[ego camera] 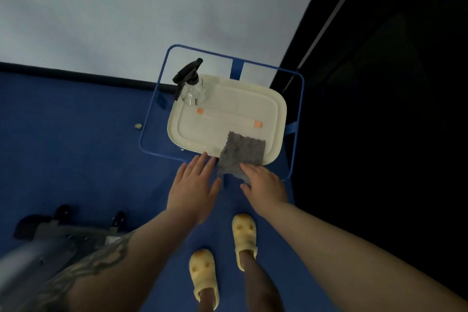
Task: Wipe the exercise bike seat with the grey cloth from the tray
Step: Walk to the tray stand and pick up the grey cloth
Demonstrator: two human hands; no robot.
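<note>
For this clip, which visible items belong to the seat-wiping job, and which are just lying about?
Belongs to the job:
grey cloth, hanging over the tray's near edge
cream tray
right hand, on the cloth
left hand, open beside it

Just lying about:
spray bottle, upright on the tray
blue wire stand
two orange tabs

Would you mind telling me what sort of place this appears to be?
Probably a small indoor workout or gym room: blue floor covering, the grey metal base of an exercise machine at lower left, and a tray holding a spray bottle and grey cloth.
</note>
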